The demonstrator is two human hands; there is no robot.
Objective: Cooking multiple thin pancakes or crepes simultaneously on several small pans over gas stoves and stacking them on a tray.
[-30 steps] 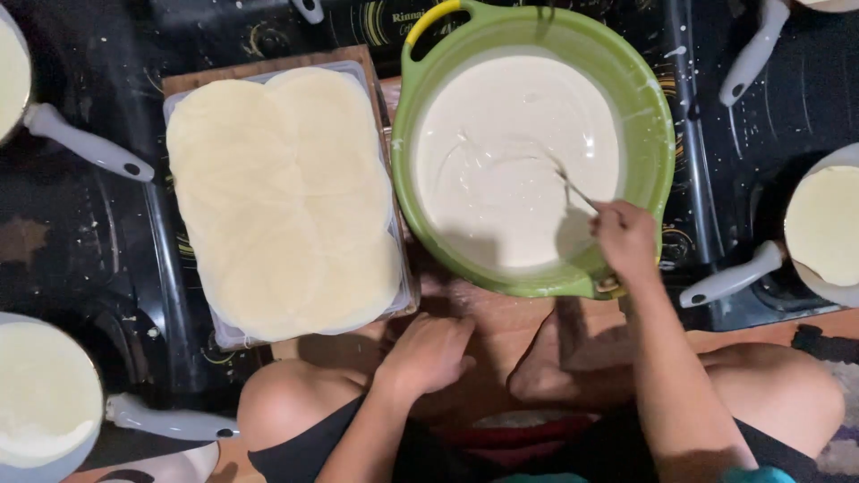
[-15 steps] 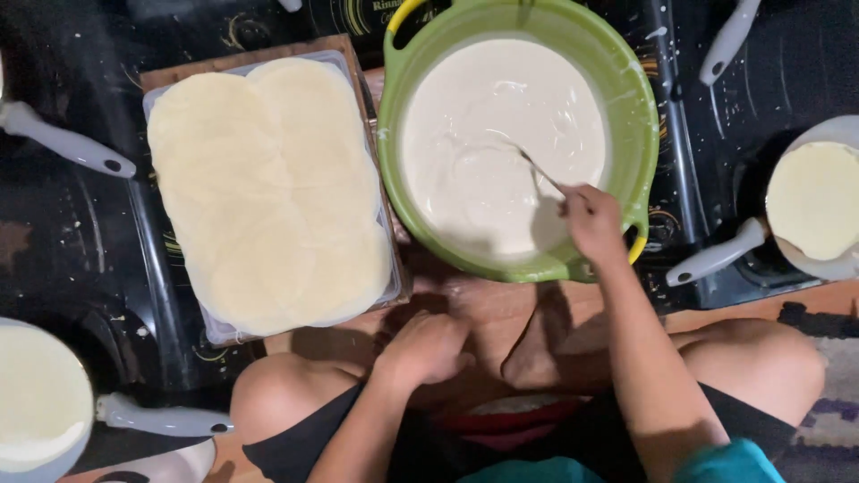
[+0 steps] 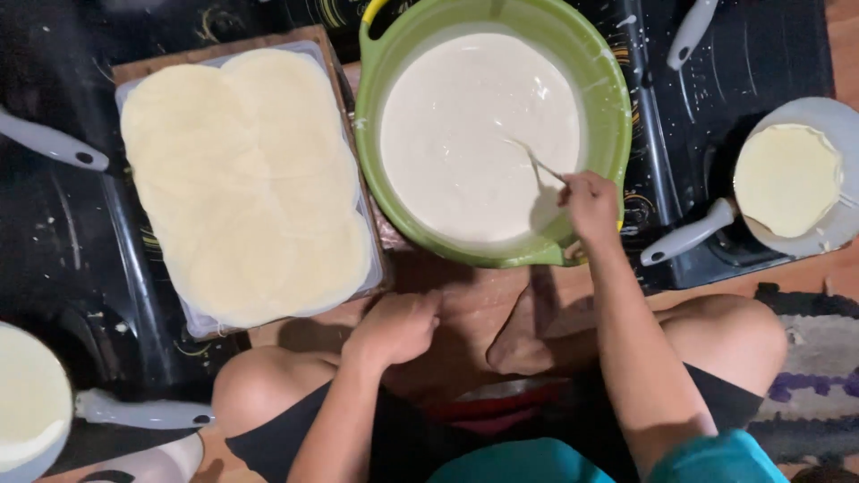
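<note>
Thin metal utensil (image 3: 537, 164), probably a ladle or spoon, pinched at its upper end in the right hand (image 3: 591, 206), fingers closed around the handle; lower end sunk in pale cream batter (image 3: 465, 134), so the exact kind cannot be told. Batter filling a big green basin (image 3: 613, 116) with a yellow handle (image 3: 374, 11) at its 11 o'clock rim. Right hand placed over the rim of the basin at about 5 o'clock, forearm running down toward the body.

Left hand (image 3: 394, 329) curled into a loose fist, holding nothing visible, resting near the bent knee at 7 o'clock from the basin, well apart from the right hand.

At 9 o'clock from the basin, just beside it, a rectangular tray (image 3: 192, 317) on a wooden board (image 3: 233, 43), covered with a stack of thin round pale yellow crepes (image 3: 242, 188) overlapping each other.

At 3 o'clock from the basin, a small pan (image 3: 828, 116) with a white handle (image 3: 684, 237), one thin crepe (image 3: 786, 179) inside, standing on a black cooktop surface (image 3: 671, 116) with batter splashes. Another white handle (image 3: 693, 31) at 1 o'clock. At far 9 o'clock, a further white handle (image 3: 49, 143); at 7 o'clock, in the corner, a pan of batter (image 3: 27, 402) with its white handle (image 3: 143, 411).

Under everything, wooden floor (image 3: 465, 295); a rug (image 3: 814, 358) at 4 o'clock.
</note>
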